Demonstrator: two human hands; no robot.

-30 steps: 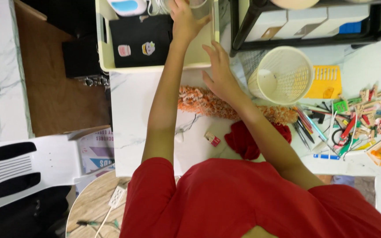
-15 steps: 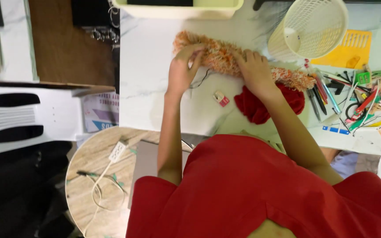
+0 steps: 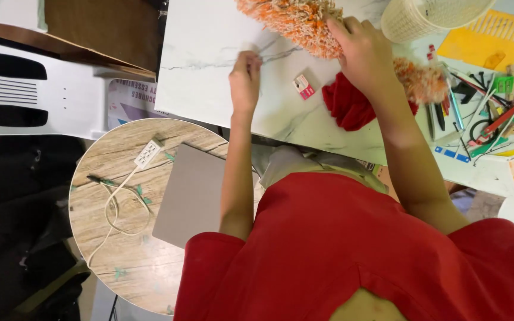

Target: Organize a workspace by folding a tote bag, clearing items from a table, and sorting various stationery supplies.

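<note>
A fuzzy orange-and-white strip [image 3: 292, 21] lies across the far side of the white marble table [image 3: 209, 47]. My right hand [image 3: 358, 50] is closed over its middle and presses it down; the strip's other end [image 3: 420, 80] sticks out to the right of my wrist. My left hand [image 3: 245, 80] rests on the bare table to the left of the strip, fingers curled together, with nothing clearly in it. A crumpled red cloth [image 3: 346, 107] lies under my right forearm. Between my hands lies a small pink-and-white box [image 3: 304, 87].
A white mesh basket [image 3: 429, 18] and a yellow sheet [image 3: 483, 38] lie at the back right. Pens and tools [image 3: 489, 122] crowd the right edge. Below left, a round wooden table [image 3: 120, 255] holds a power strip [image 3: 149, 153] and a grey laptop [image 3: 188, 193]; a white chair [image 3: 25, 89] stands beyond.
Both hands came back from the tray at the far side to the fuzzy strip. My left hand then left the strip's end for the bare table. The view dropped toward my lap.
</note>
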